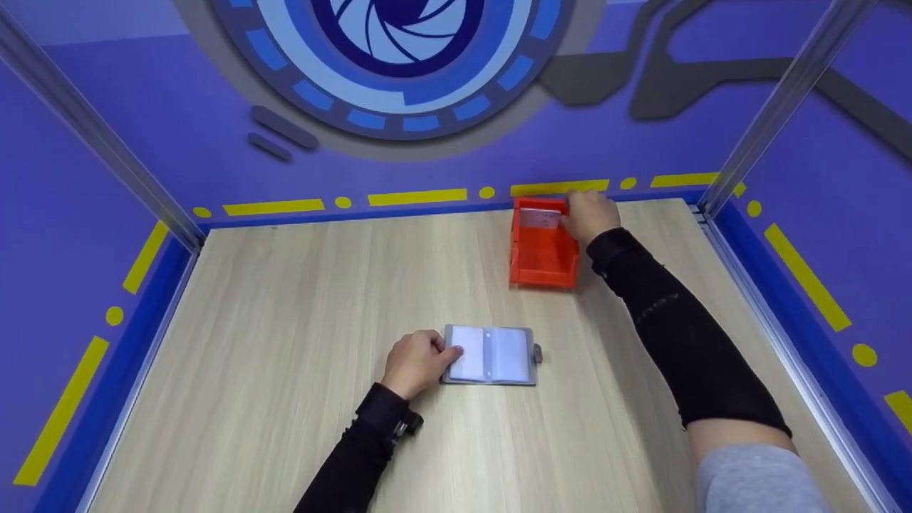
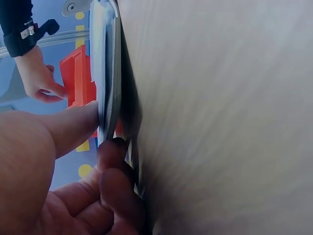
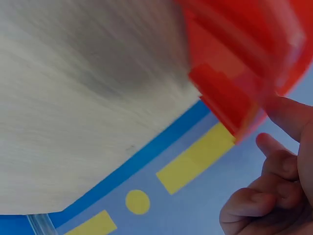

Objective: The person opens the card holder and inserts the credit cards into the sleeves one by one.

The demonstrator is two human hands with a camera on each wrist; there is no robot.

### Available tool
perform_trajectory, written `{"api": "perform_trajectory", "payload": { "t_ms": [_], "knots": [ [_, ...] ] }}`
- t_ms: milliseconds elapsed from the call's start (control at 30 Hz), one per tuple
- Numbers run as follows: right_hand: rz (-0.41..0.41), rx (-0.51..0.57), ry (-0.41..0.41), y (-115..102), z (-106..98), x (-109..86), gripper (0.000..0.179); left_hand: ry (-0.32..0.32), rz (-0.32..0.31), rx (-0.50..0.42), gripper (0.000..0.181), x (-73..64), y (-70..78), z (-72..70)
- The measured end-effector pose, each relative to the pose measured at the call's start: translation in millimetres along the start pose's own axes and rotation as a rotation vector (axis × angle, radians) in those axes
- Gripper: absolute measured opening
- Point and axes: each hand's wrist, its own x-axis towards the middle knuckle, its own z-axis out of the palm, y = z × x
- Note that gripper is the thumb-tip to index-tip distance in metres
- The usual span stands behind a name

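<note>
A small grey card holder [image 1: 489, 356] with clear sleeves lies opened out over the table. My left hand [image 1: 417, 363] pinches its left edge, thumb on the sleeve. In the left wrist view, curled fingers [image 2: 115, 166] sit under the edge of the card holder [image 2: 110, 73]. Farther back is a red plastic bin [image 1: 545, 249] with a pale pinkish card [image 1: 540, 218] against its back wall. My right hand [image 1: 593, 215] grips the bin's back right corner. In the right wrist view, the thumb [image 3: 288, 115] meets the rim of the red bin [image 3: 230, 98].
The wooden table [image 1: 299, 320] is bounded by a printed blue-purple back wall [image 1: 399, 171] and side walls [image 1: 805, 235]. A metal post [image 1: 769, 107] rises at the back right corner. The bin stands close to the back wall.
</note>
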Motion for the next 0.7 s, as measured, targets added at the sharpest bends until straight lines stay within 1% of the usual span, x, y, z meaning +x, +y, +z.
{"api": "perform_trajectory", "payload": {
  "t_ms": [133, 300, 533, 700],
  "knots": [
    [-0.007, -0.026, 0.029, 0.9, 11.2, 4.4, 0.032, 0.002, 0.010, 0.005, 0.032, 0.3, -0.6, 0.2],
    [-0.031, -0.051, 0.071, -0.8, 17.3, 9.6, 0.034, 0.009, 0.006, 0.006, 0.032, 0.3, 1.0, -1.2],
    [-0.029, -0.093, 0.081, -4.5, 24.2, 17.7, 0.041, 0.013, 0.002, 0.012, 0.032, 0.4, 0.9, -1.3],
    [-0.026, -0.105, 0.103, -5.0, 30.1, 20.1, 0.043, 0.007, 0.000, 0.010, 0.032, -0.4, -0.5, 0.4]
  ]
}}
